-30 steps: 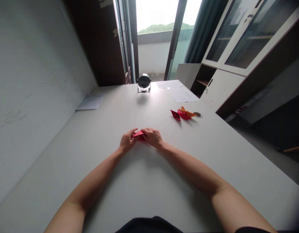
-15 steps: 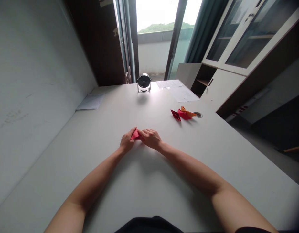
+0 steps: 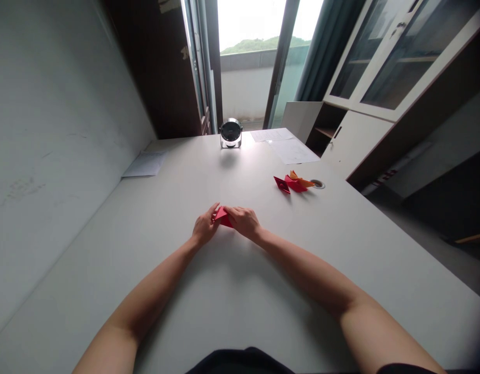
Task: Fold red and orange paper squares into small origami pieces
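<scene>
A folded piece of red paper (image 3: 225, 220) is between my two hands just above or on the white table (image 3: 224, 291). My left hand (image 3: 205, 225) pinches its left edge between thumb and fingers. From the right, my right hand (image 3: 244, 221) grips it, the fingers lying over its top and right side. Part of the paper is hidden under the right fingers. Farther off to the right lie folded paper pieces: a small red diamond-shaped one (image 3: 282, 185), a larger red one (image 3: 295, 184) and an orange one (image 3: 304, 182) that overlaps it.
A round black device on a shiny stand (image 3: 231, 133) stands at the table's far edge. Paper sheets (image 3: 294, 151) lie at the far right, and another sheet (image 3: 144, 163) lies by the left wall. A round cable hole (image 3: 319, 184) sits beside the orange paper.
The red paper has shifted slightly to the right and turned, so more of its lower flap shows between my hands. Both hands have barely moved and still hold it.
</scene>
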A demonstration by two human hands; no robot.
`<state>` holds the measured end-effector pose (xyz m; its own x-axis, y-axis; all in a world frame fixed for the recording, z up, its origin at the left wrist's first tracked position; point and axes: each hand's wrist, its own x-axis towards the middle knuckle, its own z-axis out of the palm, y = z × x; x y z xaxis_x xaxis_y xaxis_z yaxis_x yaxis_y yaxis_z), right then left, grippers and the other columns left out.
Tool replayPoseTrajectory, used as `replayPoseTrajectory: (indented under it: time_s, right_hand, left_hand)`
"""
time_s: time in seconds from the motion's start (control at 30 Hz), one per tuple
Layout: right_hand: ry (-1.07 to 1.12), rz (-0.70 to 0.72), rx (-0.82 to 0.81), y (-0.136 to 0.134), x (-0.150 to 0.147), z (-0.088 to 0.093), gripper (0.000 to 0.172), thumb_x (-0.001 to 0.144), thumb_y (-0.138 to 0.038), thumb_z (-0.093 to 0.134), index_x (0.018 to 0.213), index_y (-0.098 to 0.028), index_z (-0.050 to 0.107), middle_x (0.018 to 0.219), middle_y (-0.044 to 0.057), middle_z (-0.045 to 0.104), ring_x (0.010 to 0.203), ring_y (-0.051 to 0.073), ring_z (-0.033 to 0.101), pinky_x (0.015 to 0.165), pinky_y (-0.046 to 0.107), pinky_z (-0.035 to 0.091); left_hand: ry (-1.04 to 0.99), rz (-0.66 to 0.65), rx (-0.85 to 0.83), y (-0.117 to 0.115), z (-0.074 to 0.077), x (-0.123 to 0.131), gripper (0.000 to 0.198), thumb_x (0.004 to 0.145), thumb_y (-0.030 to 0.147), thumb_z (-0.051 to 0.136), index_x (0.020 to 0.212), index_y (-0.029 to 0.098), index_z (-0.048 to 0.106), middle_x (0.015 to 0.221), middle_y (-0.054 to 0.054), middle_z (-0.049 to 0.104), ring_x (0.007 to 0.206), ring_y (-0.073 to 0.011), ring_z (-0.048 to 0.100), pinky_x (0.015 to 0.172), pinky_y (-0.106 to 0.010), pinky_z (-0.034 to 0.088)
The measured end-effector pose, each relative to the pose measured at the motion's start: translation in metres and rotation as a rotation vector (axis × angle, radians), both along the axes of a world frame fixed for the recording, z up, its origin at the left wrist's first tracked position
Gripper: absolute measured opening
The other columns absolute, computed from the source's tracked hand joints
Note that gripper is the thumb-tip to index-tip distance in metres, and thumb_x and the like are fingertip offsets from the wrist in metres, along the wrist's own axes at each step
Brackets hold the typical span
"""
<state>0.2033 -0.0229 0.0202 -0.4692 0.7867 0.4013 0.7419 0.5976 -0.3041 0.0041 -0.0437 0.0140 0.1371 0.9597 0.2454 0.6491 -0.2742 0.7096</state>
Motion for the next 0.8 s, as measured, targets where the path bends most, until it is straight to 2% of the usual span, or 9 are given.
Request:
replayPoseTrajectory:
  time_s: [0.13, 0.2, 0.3, 0.43, 0.53, 0.7, 0.8]
  right_hand:
    - [0.188, -0.039, -0.098, 0.005, 0.001, -0.006, 0.032, 0.099, -0.025, 0.048, 0.124, -0.029, 0.068, 0.11, 0.004, 0.076, 0.087, 0.018, 0.071, 0.078, 0.026, 0.047]
    - [0.291, -0.068, -0.159, 0.009, 0.001, -0.01, 0.032, 0.097, -0.026, 0.05, 0.121, -0.029, 0.071, 0.104, 0.003, 0.078, 0.083, 0.018, 0.071, 0.078, 0.028, 0.049]
    - [0.475, -0.064, -0.282, 0.015, 0.001, -0.014, 0.032, 0.093, -0.024, 0.052, 0.116, -0.027, 0.074, 0.093, 0.002, 0.079, 0.076, 0.017, 0.07, 0.077, 0.029, 0.052]
    - [0.724, 0.074, -0.451, 0.019, 0.0, -0.018, 0.037, 0.087, -0.026, 0.053, 0.117, -0.022, 0.074, 0.081, 0.002, 0.076, 0.065, 0.014, 0.065, 0.069, 0.027, 0.053]
    - [0.836, 0.174, -0.552, 0.021, -0.002, -0.021, 0.038, 0.084, -0.031, 0.054, 0.115, -0.019, 0.073, 0.081, 0.003, 0.075, 0.063, 0.013, 0.064, 0.064, 0.027, 0.052]
    - [0.883, 0.312, -0.666, 0.021, 0.0, -0.018, 0.036, 0.083, -0.031, 0.056, 0.111, -0.017, 0.072, 0.082, 0.005, 0.075, 0.071, 0.016, 0.068, 0.069, 0.029, 0.053]
    - [0.855, 0.354, -0.705, 0.02, 0.002, -0.012, 0.036, 0.085, -0.034, 0.057, 0.113, -0.016, 0.071, 0.088, 0.006, 0.075, 0.077, 0.017, 0.069, 0.071, 0.029, 0.052]
  left_hand:
    - [-0.103, 0.001, -0.028, 0.002, 0.0, -0.001, 0.051, 0.094, 0.04, 0.055, 0.143, 0.027, 0.053, 0.101, -0.005, 0.077, 0.075, -0.0193, 0.07, 0.074, -0.03, 0.053]
    - [-0.182, -0.029, -0.053, 0.003, -0.002, -0.002, 0.046, 0.094, 0.037, 0.055, 0.138, 0.025, 0.059, 0.096, -0.005, 0.077, 0.076, -0.0187, 0.07, 0.076, -0.03, 0.054]
    - [-0.343, -0.055, -0.074, 0.007, -0.006, -0.002, 0.04, 0.091, 0.033, 0.055, 0.128, 0.021, 0.067, 0.101, -0.006, 0.077, 0.083, -0.0184, 0.071, 0.081, -0.031, 0.055]
    - [-0.555, -0.055, -0.111, 0.011, -0.01, -0.002, 0.037, 0.087, 0.03, 0.057, 0.119, 0.017, 0.071, 0.11, -0.009, 0.075, 0.092, -0.02, 0.071, 0.085, -0.034, 0.057]
    - [-0.673, -0.055, -0.148, 0.013, -0.009, -0.003, 0.035, 0.083, 0.027, 0.058, 0.113, 0.015, 0.072, 0.109, -0.01, 0.074, 0.091, -0.0206, 0.07, 0.084, -0.036, 0.058]
    - [-0.754, -0.031, -0.159, 0.012, -0.005, -0.005, 0.024, 0.076, 0.024, 0.06, 0.094, 0.015, 0.073, 0.092, -0.007, 0.074, 0.08, -0.0191, 0.07, 0.08, -0.036, 0.058]
    - [-0.777, -0.036, -0.164, 0.012, -0.005, -0.006, 0.023, 0.074, 0.022, 0.058, 0.091, 0.015, 0.072, 0.087, -0.006, 0.073, 0.079, -0.0186, 0.069, 0.08, -0.036, 0.057]
